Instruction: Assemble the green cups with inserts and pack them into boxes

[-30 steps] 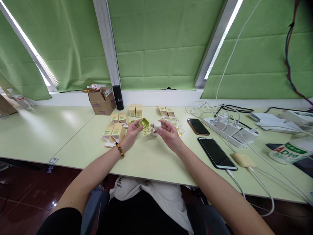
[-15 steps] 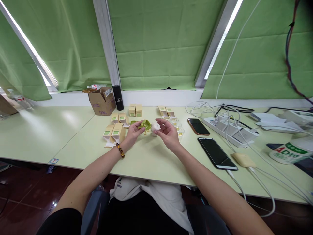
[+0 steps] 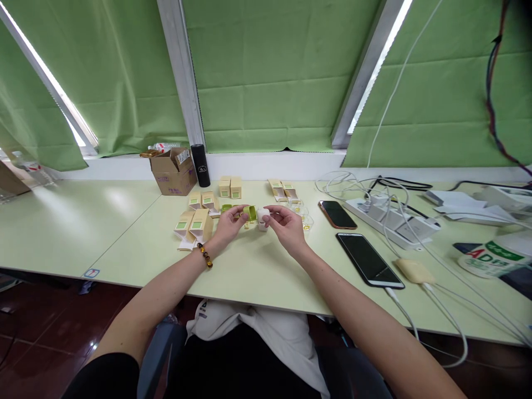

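My left hand (image 3: 228,227) pinches a small green hollow cover (image 3: 250,213) between thumb and fingers, its side facing me. Close to it on the right, my right hand (image 3: 287,228) grips a small white rounded case (image 3: 261,213) by its right edge. A second white piece (image 3: 262,226) shows just below that case; whether the two are joined I cannot tell. Another green piece (image 3: 226,208) lies behind my left fingers, along with tiny yellowish bits (image 3: 246,225). Clear plastic packs with yellow spots (image 3: 306,221) sit beyond my right hand, partly hidden by it.
Several cream boxes with green labels (image 3: 201,224) stand left and behind. Farther back are a cardboard box (image 3: 173,174) and a black cylinder (image 3: 200,166). On the right lie two phones (image 3: 368,259), a power strip (image 3: 390,221) with tangled cables, and a yellowish adapter (image 3: 414,271).
The green cover has turned in my left fingers and moved slightly right. The white case has tilted upright and moved a little left, so the two are closer together.
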`<state>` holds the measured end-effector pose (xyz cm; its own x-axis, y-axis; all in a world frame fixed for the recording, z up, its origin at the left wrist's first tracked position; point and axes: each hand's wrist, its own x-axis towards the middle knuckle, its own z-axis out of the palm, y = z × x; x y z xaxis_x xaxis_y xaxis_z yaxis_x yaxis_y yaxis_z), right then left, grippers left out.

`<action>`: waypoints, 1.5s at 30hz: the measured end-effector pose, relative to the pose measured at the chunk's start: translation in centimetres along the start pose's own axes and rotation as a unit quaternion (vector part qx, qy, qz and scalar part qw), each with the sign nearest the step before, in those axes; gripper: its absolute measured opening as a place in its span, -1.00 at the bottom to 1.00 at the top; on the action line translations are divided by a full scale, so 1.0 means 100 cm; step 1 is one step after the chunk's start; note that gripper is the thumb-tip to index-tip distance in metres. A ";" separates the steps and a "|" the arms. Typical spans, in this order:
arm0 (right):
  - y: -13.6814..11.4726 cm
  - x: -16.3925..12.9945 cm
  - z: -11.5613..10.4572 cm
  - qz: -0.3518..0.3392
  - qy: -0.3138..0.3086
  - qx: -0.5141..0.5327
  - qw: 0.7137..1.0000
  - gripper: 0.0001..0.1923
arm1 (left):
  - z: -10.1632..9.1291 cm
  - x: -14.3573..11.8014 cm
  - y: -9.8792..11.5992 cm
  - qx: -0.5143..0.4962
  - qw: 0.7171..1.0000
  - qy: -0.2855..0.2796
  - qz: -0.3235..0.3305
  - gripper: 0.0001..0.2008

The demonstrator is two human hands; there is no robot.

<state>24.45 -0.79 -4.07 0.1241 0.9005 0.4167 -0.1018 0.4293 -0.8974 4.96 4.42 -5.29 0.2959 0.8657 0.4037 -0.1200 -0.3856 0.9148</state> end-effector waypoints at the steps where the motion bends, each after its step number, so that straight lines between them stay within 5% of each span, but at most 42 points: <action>1: 0.001 0.000 0.000 0.001 0.001 -0.002 1.000 -0.50 | 0.000 0.000 0.000 0.007 1.000 0.003 0.001 -0.26; 35: 0.006 -0.008 0.006 -0.008 -0.025 -0.036 0.999 -0.44 | 0.005 -0.010 0.002 0.164 0.985 0.000 0.048 -0.49; 40: 0.008 -0.007 0.006 -0.007 -0.017 -0.032 0.999 -0.48 | 0.007 -0.015 0.007 0.255 0.960 -0.008 0.114 -0.51; 45: 0.010 -0.007 0.006 -0.010 -0.012 -0.035 0.999 -0.47 | 0.014 -0.021 0.008 0.282 0.940 -0.031 0.189 -0.26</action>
<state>23.69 -0.94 -5.15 0.1010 0.8933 0.4379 -0.0294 0.4427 -0.8962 5.53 1.86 -5.40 0.3892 0.6202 0.6810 0.2900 -0.7843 0.5485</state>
